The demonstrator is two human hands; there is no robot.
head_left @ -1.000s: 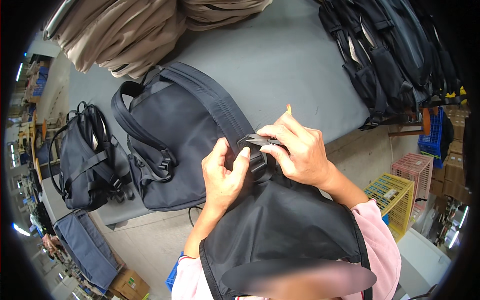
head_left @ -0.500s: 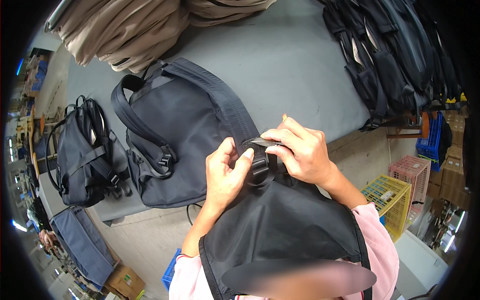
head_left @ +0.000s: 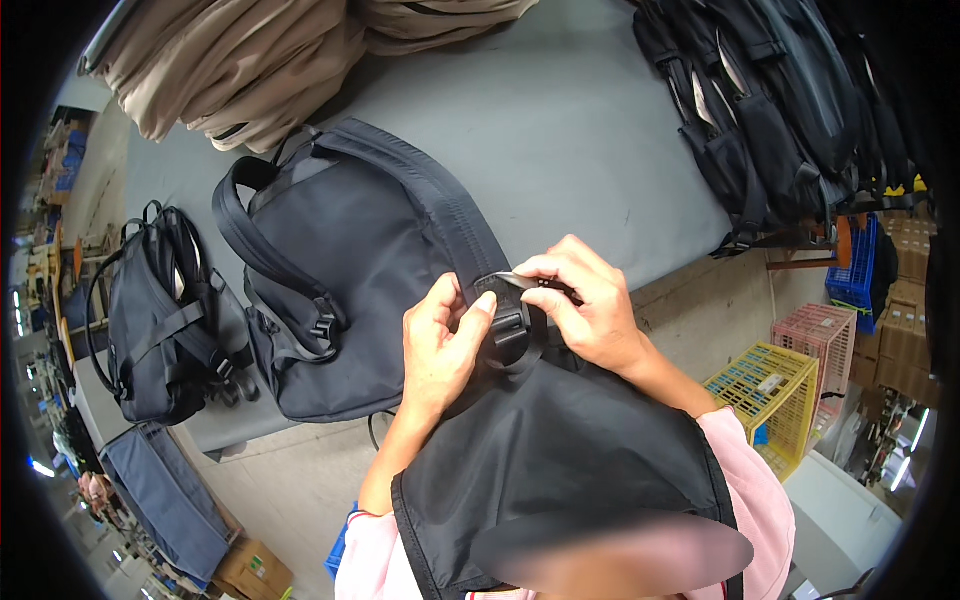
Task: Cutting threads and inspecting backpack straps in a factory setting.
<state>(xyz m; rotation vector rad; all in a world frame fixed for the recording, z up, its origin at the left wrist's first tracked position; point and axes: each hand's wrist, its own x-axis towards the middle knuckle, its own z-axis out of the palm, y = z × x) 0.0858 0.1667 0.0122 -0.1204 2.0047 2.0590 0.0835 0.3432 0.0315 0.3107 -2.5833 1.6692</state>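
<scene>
A dark navy backpack [head_left: 360, 270] lies on the grey table [head_left: 560, 130], straps up. My left hand [head_left: 440, 345] pinches one shoulder strap [head_left: 440, 200] just beside a black plastic buckle [head_left: 510, 330]. My right hand [head_left: 585, 300] holds a small metal tool, maybe snips [head_left: 512, 281], with its tip at the strap above the buckle. A black fabric piece [head_left: 560, 460] hangs over my lap below both hands.
A second dark backpack [head_left: 165, 330] lies at the table's left end. Beige bags [head_left: 240, 60] are piled at the back left, black bags [head_left: 780, 110] at the back right. Yellow [head_left: 770, 385], pink [head_left: 825, 335] and blue [head_left: 850, 270] crates stand on the floor to the right.
Both hands stayed on the strap and buckle. My left thumb shifted onto the strap beside the buckle, and the metal tool's tip now shows at the strap.
</scene>
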